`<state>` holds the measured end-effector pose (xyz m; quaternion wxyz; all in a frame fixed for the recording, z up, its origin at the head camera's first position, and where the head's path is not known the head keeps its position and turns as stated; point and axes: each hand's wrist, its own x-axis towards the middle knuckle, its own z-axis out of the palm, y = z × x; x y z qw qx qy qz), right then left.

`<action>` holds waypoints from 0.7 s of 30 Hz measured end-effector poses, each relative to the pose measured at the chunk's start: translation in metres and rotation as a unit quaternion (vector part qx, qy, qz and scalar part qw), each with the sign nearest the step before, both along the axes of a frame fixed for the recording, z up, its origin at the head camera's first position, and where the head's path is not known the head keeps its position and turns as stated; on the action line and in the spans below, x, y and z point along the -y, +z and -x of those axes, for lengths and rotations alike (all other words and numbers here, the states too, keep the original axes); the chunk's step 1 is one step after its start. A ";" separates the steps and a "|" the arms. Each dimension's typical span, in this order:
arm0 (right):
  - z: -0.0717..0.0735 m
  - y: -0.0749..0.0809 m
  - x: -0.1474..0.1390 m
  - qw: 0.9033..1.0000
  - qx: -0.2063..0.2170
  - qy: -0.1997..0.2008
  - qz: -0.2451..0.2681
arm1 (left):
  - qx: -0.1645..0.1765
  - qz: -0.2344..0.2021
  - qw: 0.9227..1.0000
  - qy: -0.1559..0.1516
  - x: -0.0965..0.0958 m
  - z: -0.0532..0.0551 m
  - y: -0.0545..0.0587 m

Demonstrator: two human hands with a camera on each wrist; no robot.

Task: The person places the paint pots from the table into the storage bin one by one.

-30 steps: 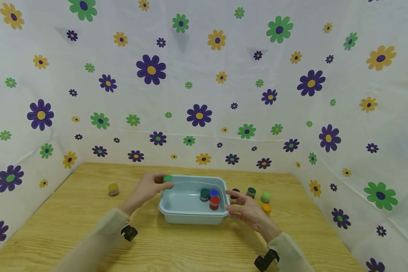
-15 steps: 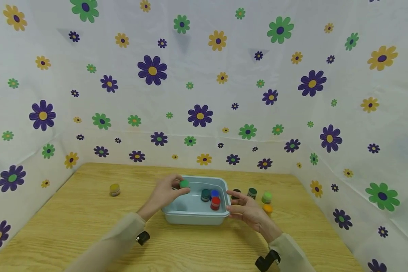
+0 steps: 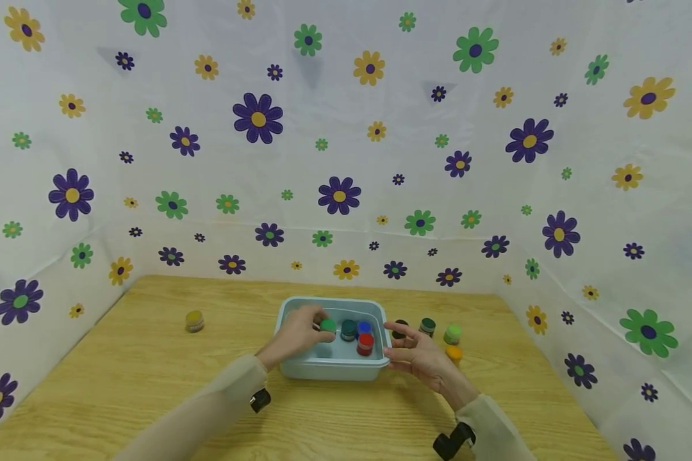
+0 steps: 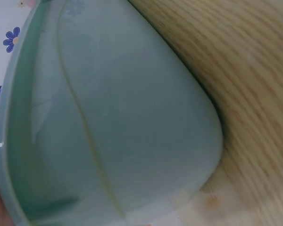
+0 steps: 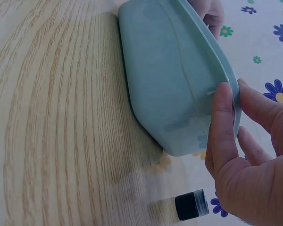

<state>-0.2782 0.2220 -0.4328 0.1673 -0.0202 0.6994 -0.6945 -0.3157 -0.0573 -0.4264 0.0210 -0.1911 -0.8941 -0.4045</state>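
My left hand (image 3: 296, 333) reaches inside a pale blue plastic basin (image 3: 334, 371), pinching a small paint jar with a green lid (image 3: 327, 326) between thumb and fingers. Just right of it in the basin stand a dark teal jar (image 3: 348, 330), a blue-lidded jar (image 3: 364, 328) and a red jar (image 3: 366, 344). My right hand (image 3: 429, 365) touches the basin's right-end rim with fairly straight, spread fingers; the right wrist view shows its fingertips (image 5: 222, 92) against the rim. In the left wrist view the basin wall (image 4: 132, 103) hides the held jar.
Right of the basin stand a black-lidded jar (image 3: 400, 325), a dark green jar (image 3: 427, 327), a light green jar (image 3: 452, 334) and an orange jar (image 3: 453, 354). Alone at the left is a yellow jar (image 3: 194, 321). A flowered sheet (image 3: 300, 160) surrounds the wooden table (image 3: 323, 422).
My left hand has carried the green-lidded jar rightward from above the basin's left rim and down into it, beside the other jars. The right hand stays at the rim.
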 end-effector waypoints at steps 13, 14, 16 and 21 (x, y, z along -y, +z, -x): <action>0.001 0.000 0.000 1.000 0.005 0.007 0.011 | 0.110 -0.010 0.991 -0.069 -0.021 0.007 0.001; 0.001 0.000 0.000 1.000 0.004 0.008 0.011 | 0.111 0.000 0.991 -0.070 -0.022 0.008 0.000; 0.001 0.000 0.001 1.000 0.003 0.012 0.009 | 0.106 0.022 0.991 -0.072 -0.025 0.008 0.000; 0.000 0.000 0.000 1.000 0.001 0.013 0.008 | 0.093 0.053 0.992 -0.073 -0.033 0.008 -0.001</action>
